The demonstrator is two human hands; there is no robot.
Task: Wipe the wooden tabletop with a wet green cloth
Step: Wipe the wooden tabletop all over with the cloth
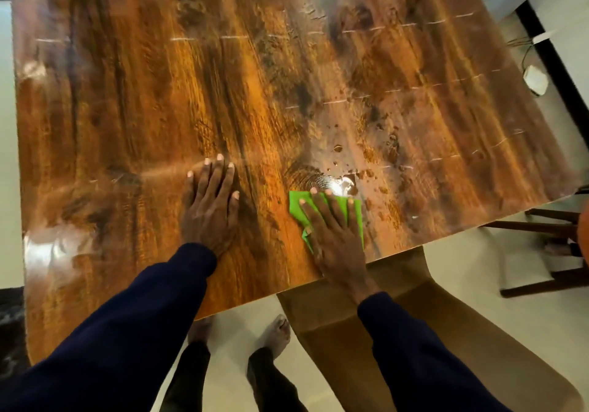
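The green cloth [297, 207] is lying folded flat on the wooden bench [143, 93], close to the near edge and over toward the right. The right hand [334, 236] is pressing down on it with fingers straight and spread. The hand is covering most of it, so only the left corner and a strip along the right side are showing.

The cloth is looking thin, soft and light, the sort of thing that will bunch or fold over if it is shoved from one edge. Being wet, I'd judge it is clinging a little to the glossy top yet gliding easily under a flat palm. The best hold is probably a whole hand spread over the middle with even pressure, not a pinch at a corner.

Just beyond the fingertips a wet patch [345, 185] is shining under the light, and droplets [338, 149] are sitting farther up the wood.

The left hand [212, 207] is resting flat on bare wood, well apart from the cloth, fingers straight and holding nothing; it seems to be bracing. The top is looking slick, so a leaning hand could slide.

A tan chair [366, 332] is sitting under the near edge, and a dark wooden stool [548, 252] is standing off to the right.
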